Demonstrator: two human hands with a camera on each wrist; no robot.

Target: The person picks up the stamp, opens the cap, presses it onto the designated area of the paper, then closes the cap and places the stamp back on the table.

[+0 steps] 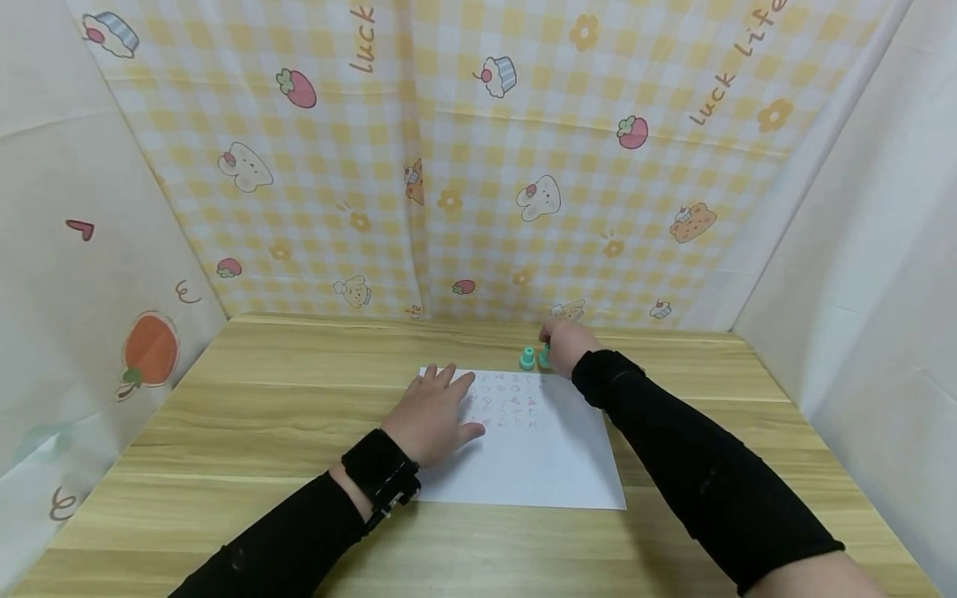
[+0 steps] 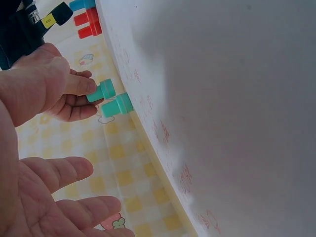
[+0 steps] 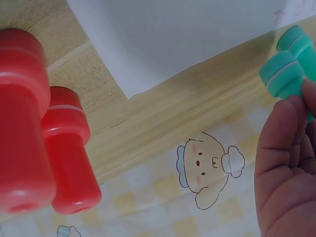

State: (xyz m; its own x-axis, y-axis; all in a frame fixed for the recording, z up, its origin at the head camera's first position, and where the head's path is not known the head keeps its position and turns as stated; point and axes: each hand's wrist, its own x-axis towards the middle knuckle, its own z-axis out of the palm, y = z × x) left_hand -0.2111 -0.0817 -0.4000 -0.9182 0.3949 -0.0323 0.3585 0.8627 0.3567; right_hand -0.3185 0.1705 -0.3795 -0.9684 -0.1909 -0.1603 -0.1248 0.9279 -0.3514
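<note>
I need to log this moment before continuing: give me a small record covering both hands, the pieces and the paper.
Left hand: fingers spread over the left side of the paper; contact unclear
Right hand: pinches a green piece; lift unclear
Second green piece: upright, beside the pinched one
Red pieces: two, standing on the table
Blue piece: partly in view, beside the red ones
Paper: reddish marks in rows

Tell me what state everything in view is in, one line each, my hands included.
Left hand: fingers spread, over the paper; contact unclear.
Right hand: pinching a green stamp.
Held green stamp: wide end down.
Other green stamp: standing, wide end down.
Red stamps: both standing.
Blue piece: cut off, unclear.
Paper: flat, marked in red.
</note>
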